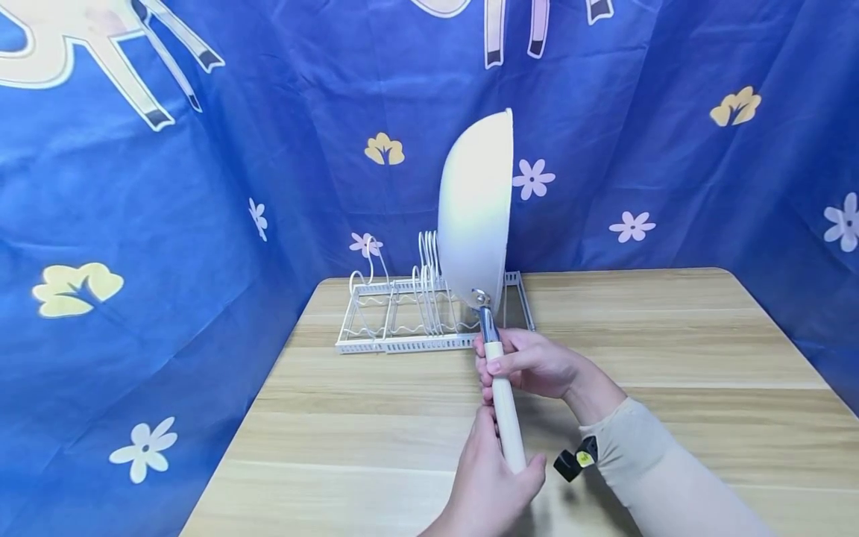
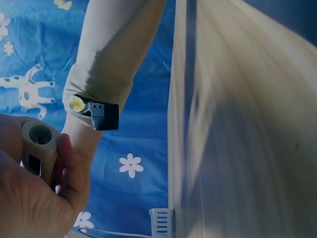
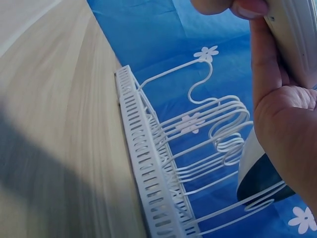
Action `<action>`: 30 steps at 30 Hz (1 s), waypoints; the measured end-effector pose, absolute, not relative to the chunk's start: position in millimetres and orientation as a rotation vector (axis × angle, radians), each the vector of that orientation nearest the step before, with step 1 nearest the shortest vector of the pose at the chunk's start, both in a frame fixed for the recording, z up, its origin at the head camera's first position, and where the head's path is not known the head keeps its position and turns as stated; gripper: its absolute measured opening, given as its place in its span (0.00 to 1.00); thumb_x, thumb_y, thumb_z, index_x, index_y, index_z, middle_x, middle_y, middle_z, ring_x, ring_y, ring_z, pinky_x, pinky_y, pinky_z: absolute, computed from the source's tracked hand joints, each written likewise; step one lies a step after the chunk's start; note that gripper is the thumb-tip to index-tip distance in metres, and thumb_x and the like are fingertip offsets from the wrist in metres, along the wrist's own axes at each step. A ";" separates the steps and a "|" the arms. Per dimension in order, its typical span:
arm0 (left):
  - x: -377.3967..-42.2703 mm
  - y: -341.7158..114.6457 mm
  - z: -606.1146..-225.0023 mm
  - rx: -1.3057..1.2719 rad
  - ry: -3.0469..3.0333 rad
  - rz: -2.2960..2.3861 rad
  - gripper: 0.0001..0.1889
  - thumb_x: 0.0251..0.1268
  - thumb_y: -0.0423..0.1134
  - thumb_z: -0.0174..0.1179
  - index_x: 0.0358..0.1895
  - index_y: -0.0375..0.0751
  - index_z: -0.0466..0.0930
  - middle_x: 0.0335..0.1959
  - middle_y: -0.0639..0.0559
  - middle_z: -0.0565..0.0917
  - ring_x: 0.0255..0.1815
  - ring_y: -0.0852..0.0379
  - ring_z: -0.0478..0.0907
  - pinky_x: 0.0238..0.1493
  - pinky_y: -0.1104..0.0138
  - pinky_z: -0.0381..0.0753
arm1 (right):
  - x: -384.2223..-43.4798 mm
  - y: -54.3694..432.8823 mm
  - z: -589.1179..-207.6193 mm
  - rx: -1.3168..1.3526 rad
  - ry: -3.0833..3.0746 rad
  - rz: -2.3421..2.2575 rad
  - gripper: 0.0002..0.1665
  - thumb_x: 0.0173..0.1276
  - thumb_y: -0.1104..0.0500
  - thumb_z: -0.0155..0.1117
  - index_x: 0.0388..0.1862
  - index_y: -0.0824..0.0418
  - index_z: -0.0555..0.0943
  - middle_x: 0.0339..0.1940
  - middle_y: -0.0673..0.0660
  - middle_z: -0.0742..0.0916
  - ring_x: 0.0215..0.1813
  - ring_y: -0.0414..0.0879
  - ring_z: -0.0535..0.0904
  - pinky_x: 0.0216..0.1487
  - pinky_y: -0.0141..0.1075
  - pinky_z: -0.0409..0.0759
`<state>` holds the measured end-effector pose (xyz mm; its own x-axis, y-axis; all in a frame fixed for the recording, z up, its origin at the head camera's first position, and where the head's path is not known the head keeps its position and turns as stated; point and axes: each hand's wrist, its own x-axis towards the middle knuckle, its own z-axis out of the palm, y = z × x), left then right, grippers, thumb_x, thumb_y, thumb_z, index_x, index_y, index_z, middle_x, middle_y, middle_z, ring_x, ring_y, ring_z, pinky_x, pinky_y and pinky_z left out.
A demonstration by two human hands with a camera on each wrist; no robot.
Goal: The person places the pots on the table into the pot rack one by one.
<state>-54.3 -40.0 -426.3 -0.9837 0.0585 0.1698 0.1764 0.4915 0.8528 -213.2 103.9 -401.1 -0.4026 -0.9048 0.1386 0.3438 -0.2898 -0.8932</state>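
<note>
A white wok [image 1: 476, 201] stands on its edge, its bowl facing right and its cream handle [image 1: 508, 425] slanting down toward me. My right hand [image 1: 543, 365] grips the handle close to the metal joint, thumb on top. Lower down, my left hand [image 1: 486, 477] holds the handle's end; the left wrist view shows its hollow tip [image 2: 39, 136] between thumb and fingers. Behind the hands is a white wire rack [image 1: 429, 344], and the wok's lower edge overlaps its right part. In the right wrist view, the wok's dark inside [image 3: 265, 181] shows beside the rack's wire dividers [image 3: 198, 131].
The rack lies along the back of a wooden table [image 1: 335, 432]. Several wire dividers are grouped near its middle, with one at its left end. A blue patterned curtain [image 1: 322, 149] hangs behind and at both sides. A black camera [image 1: 576, 459] is strapped to my right wrist.
</note>
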 end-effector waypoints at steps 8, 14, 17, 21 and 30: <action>-58.0 -31.0 -425.2 -0.129 -2.585 -1.604 0.35 0.53 0.43 0.81 0.62 0.39 0.72 0.49 0.54 0.82 0.44 0.64 0.76 0.46 0.69 0.80 | -218.2 108.8 -409.0 -0.821 0.955 -1.831 0.15 0.78 0.72 0.46 0.55 0.55 0.70 0.40 0.49 0.90 0.43 0.43 0.91 0.56 0.39 0.92; -61.1 -26.0 -427.1 -0.079 -2.580 -1.692 0.33 0.53 0.42 0.80 0.60 0.40 0.72 0.46 0.55 0.81 0.42 0.64 0.76 0.44 0.70 0.79 | -221.4 110.9 -417.6 -0.796 0.941 -1.834 0.15 0.79 0.72 0.47 0.55 0.55 0.72 0.40 0.49 0.90 0.43 0.42 0.91 0.55 0.40 0.92; -61.7 -24.8 -427.9 -0.047 -2.591 -1.710 0.33 0.54 0.41 0.79 0.60 0.40 0.73 0.46 0.54 0.81 0.43 0.63 0.76 0.46 0.70 0.79 | -222.8 111.0 -421.8 -0.802 0.938 -1.828 0.15 0.80 0.71 0.46 0.55 0.55 0.72 0.40 0.49 0.89 0.44 0.42 0.91 0.55 0.40 0.92; -62.6 -24.9 -429.2 -0.031 -2.596 -1.712 0.33 0.54 0.41 0.79 0.61 0.40 0.73 0.47 0.54 0.82 0.43 0.62 0.77 0.47 0.70 0.80 | -224.3 110.1 -425.4 -0.806 0.935 -1.828 0.14 0.80 0.71 0.46 0.55 0.55 0.72 0.41 0.49 0.89 0.44 0.42 0.91 0.54 0.39 0.92; -64.8 -27.6 -433.7 -0.018 -2.589 -1.797 0.33 0.55 0.40 0.79 0.62 0.39 0.72 0.46 0.52 0.82 0.43 0.60 0.77 0.43 0.70 0.79 | -226.5 108.4 -436.9 -0.782 0.928 -1.839 0.14 0.82 0.70 0.46 0.54 0.55 0.73 0.41 0.48 0.90 0.45 0.42 0.90 0.54 0.37 0.92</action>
